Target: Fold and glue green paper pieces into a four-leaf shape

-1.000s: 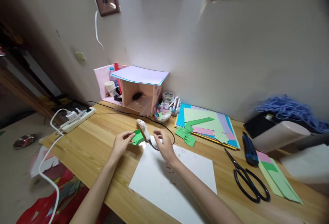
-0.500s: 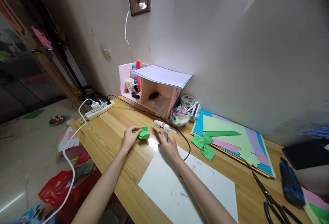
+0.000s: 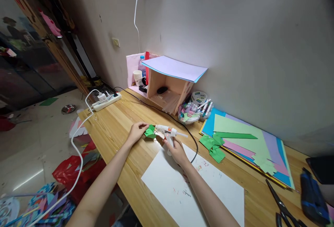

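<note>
Green folded paper (image 3: 150, 131) sits just below the middle of the frame, pinched at its left edge by the left hand (image 3: 137, 132). Apart from it, the right hand (image 3: 178, 150) is wrapped round the handle of a white glue gun (image 3: 163, 129), nozzle toward the paper; contact is unclear. Best to keep fingertips off the likely hot tip and squeeze gently, the black cord (image 3: 197, 147) slack.
</note>
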Motion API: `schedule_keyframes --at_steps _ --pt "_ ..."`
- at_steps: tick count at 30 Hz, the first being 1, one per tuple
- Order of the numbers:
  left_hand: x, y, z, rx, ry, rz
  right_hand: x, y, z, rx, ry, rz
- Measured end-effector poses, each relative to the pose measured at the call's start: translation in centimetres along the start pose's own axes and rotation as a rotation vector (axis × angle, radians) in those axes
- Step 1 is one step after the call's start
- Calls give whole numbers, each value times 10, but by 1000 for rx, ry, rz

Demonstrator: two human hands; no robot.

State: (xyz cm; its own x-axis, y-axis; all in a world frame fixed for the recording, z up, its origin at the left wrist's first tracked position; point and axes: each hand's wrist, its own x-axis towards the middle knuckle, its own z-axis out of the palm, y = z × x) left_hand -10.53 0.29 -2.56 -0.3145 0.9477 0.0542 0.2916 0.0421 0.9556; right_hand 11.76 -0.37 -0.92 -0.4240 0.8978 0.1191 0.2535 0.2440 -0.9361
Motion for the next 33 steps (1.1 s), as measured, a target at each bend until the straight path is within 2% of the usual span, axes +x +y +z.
schedule_keyframes --at_steps 8,33 --pt "0 2 4 -29 -47 -28 -1 3 1 -36 -21 -30" --pt "-3 10 5 -41 -61 -58 1 3 3 -103 -15 -75"
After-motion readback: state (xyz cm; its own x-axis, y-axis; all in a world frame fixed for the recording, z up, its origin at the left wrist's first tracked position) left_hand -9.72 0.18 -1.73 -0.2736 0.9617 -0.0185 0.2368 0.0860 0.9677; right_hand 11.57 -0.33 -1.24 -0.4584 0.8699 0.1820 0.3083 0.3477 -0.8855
